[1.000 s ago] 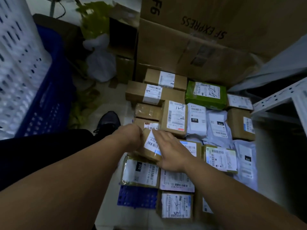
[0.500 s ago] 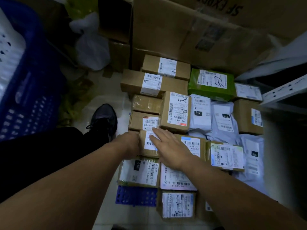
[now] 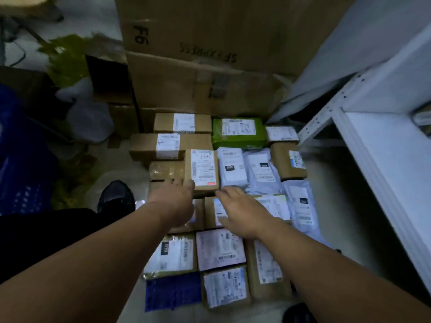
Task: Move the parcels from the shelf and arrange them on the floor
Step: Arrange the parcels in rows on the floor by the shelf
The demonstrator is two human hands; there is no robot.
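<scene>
Neither hand grasps a parcel: the left hand [image 3: 173, 202] is released, fingers reaching forward to the lower left corner of a brown box [image 3: 201, 170] with a tall white label, and contact cannot be confirmed. The right hand [image 3: 242, 212] is also released, fingers spread flat over a labelled box in the centre of the frame.

The parcels [image 3: 220, 249] lie in close rows on the floor [image 3: 331, 206], from centre to lower centre of the frame: brown boxes at left, pale mailer bags at right, one green parcel [image 3: 238, 132] in the back row. Large cardboard cartons [image 3: 198, 89] stand behind the rows at upper centre. The white metal shelf [image 3: 384, 171] occupies the right edge. A blue crate [image 3: 21, 164] sits at the left edge, a dark shoe [image 3: 116, 197] beside the parcels at centre left, and a blue perforated panel [image 3: 172, 291] at the front row
</scene>
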